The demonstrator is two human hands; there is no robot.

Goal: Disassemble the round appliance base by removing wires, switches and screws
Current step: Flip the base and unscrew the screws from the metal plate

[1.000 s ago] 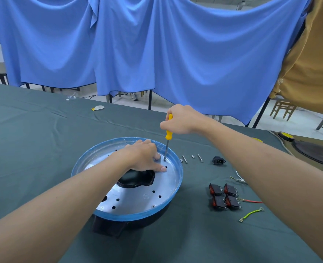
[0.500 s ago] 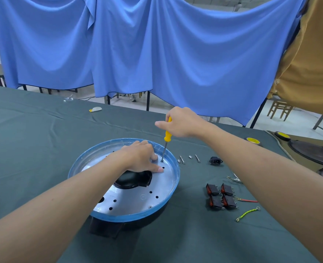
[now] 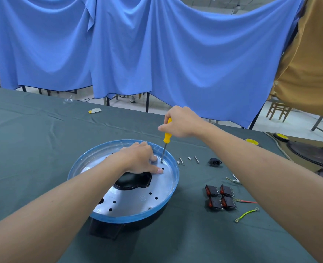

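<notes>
— Since a second ago, your screwdriver (image 3: 166, 138) has leaned a little further; its tip stays in the same hole near the far rim of the round base (image 3: 137, 203).

— And my hands?

— Your right grip (image 3: 181, 122) is clenched round the yellow handle. Your left grip (image 3: 137, 160) rests on the silver plate, holding nothing, just beside the tip. The base sits on the counter (image 3: 33, 149); loose screws (image 3: 181, 160), four switches (image 3: 220, 197) and wires (image 3: 247, 214) lie to its right.
</notes>
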